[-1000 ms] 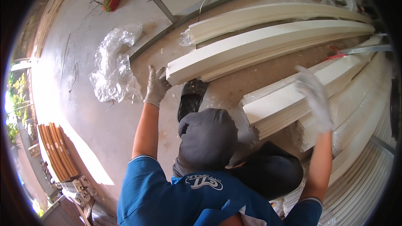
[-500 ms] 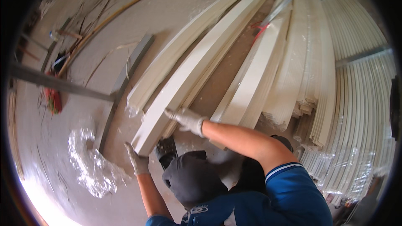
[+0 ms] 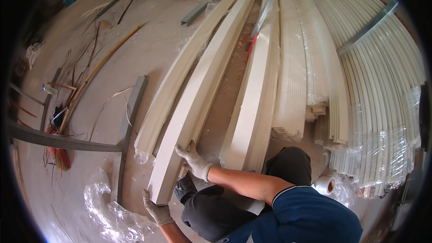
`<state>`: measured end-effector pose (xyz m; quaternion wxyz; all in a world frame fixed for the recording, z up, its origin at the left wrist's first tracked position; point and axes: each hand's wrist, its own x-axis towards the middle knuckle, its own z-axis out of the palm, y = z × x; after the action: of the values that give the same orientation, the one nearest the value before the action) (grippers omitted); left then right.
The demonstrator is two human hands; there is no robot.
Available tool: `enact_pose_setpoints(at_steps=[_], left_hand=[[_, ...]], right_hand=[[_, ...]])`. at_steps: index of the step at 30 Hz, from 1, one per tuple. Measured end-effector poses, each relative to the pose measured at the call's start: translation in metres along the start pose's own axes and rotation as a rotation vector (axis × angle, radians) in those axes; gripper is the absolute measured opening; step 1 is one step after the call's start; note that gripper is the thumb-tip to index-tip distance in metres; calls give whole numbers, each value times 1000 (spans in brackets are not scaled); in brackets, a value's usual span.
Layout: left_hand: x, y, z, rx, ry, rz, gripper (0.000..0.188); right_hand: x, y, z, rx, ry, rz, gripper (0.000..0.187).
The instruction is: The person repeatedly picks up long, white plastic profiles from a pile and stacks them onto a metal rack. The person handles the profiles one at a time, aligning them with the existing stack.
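A long white strip stack (image 3: 180, 121) slants away from me, its near end between my gloved hands. My left hand (image 3: 157, 211) cups that end, its fingers up along the left side and its palm against the end face. My right hand (image 3: 195, 163) rests against the stack's right side a little farther up, fingers spread, one tip over the top edge. Part of its palm side is hidden. To the left runs another film-wrapped strip bundle (image 3: 153, 121). To the right lies another white strip stack (image 3: 252, 121) beside further bundles.
Crumpled clear film (image 3: 108, 216) lies beside my left hand. A grey metal frame (image 3: 67, 139) stands at the left, near a yellowish pole (image 3: 101, 69). Wrapped ribbed strips (image 3: 382, 121) fill the right. A film roll (image 3: 325, 185) sits by my knee. A metal bar (image 3: 270, 2) crosses the far bundles.
The view has shifted, so the stacks sit lower and more of the far floor shows. Both hands remain at the near end of the same stack. The film roll has come into view.
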<state>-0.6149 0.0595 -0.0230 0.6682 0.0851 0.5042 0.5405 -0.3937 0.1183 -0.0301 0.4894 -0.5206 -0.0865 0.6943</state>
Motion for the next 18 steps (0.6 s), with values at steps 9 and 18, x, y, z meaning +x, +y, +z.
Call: enact_pose_setpoints(at_steps=[9,18], left_hand=[[7,22,6,31,52,84,60],[27,49,6,58,92,109,55]], right_hand=[[3,-24,30,76,-9,13,91],[25,-31,54,93,-11,-35,85]])
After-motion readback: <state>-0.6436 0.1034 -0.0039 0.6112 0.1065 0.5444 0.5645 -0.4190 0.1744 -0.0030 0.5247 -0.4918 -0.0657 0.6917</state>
